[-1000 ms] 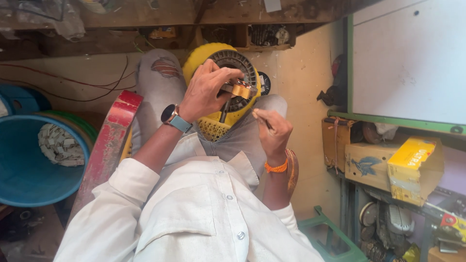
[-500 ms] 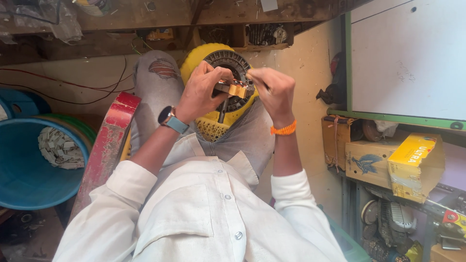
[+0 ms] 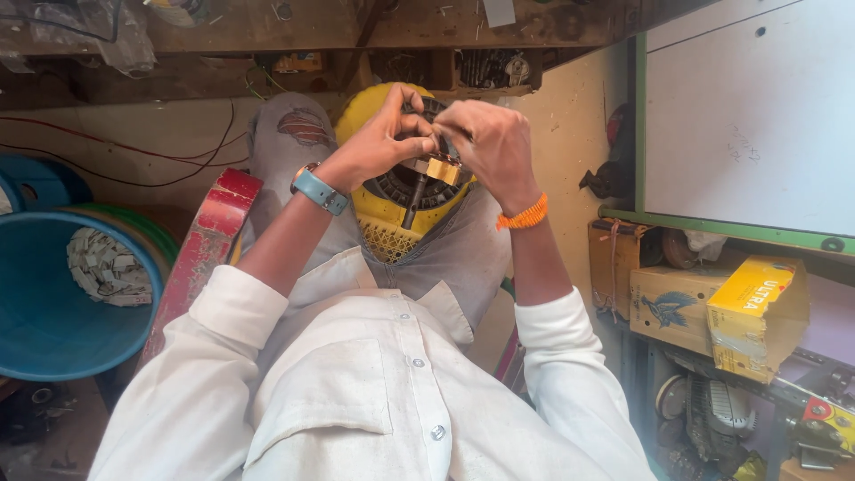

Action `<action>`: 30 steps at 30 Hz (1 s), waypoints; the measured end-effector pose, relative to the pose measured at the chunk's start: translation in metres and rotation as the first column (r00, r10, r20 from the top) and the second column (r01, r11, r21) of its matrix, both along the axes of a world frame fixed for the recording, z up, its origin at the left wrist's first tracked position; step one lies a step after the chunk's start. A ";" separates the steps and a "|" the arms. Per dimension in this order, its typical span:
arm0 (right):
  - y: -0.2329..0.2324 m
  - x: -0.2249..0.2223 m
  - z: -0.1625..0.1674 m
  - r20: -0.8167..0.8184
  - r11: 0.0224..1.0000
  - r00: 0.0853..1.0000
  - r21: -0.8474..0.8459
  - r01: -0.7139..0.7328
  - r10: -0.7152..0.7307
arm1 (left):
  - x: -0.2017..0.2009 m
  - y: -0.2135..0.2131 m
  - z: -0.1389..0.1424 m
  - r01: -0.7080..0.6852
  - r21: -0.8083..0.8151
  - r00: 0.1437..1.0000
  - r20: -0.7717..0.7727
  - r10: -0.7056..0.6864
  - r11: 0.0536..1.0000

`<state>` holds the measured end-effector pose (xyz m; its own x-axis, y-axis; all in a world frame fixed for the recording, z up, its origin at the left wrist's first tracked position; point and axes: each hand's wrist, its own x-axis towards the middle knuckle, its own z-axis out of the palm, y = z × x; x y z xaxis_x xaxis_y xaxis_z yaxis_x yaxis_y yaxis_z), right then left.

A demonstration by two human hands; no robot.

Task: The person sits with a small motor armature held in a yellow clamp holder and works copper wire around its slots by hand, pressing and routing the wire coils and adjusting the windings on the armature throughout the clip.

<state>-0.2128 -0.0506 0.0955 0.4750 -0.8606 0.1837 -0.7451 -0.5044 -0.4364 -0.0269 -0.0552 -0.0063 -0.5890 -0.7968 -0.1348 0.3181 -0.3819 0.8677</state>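
A round yellow housing (image 3: 385,214) with a dark ribbed ring and a black shaft in its middle rests on my lap, between my grey-trousered knees. My left hand (image 3: 378,142), with a blue watch on the wrist, grips the top of the housing with curled fingers. My right hand (image 3: 488,142), with an orange band on the wrist, comes in from the right and pinches a small brass-coloured part (image 3: 442,169) on the ring. The fingertips of both hands meet over that part.
A blue tub (image 3: 62,303) with grey scraps stands at the left, beside a red board (image 3: 200,249). Yellow and brown cardboard boxes (image 3: 757,312) lie at the right under a white panel with a green edge (image 3: 739,116). A wooden shelf (image 3: 267,31) runs along the top.
My right hand rose from beside my knee to the housing and now pinches the brass part next to my left hand. My left hand stayed on the housing.
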 end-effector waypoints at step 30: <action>0.107 0.030 -0.039 0.369 0.864 0.782 0.188 0.467 -0.503 | 0.011 0.006 -0.001 -0.050 -0.189 0.999 0.005 0.052 0.981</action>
